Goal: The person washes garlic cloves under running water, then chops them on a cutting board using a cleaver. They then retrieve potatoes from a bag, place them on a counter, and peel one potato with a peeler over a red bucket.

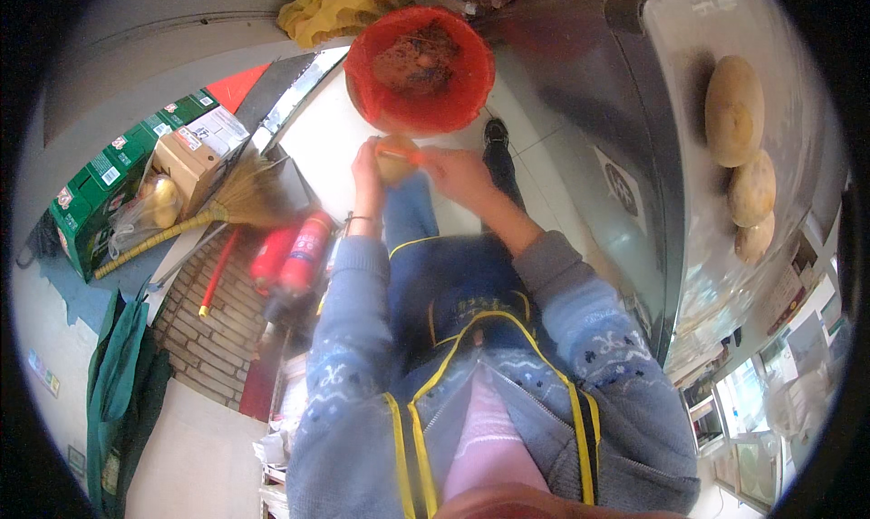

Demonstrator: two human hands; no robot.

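My left hand [367,173] grips a round potato [395,170] near the middle of the view. In my right hand [462,176] is an orange peeler [410,155], its head against the potato's upper side. Just beyond both hands, on the floor, stands a round red plastic basin [363,107] with dark scraps or peelings inside. Three potatoes lie in a row on the shiny metal worktop to the right: a large oblong one [734,114], a medium one [752,187] and a small one [754,239].
The metal worktop [680,36] runs along my right. To my left are red fire extinguishers [304,252], a straw broom [238,199], green cartons [102,179] and a brown cardboard box [182,162]. A yellow bag-like item [333,9] sits behind the basin.
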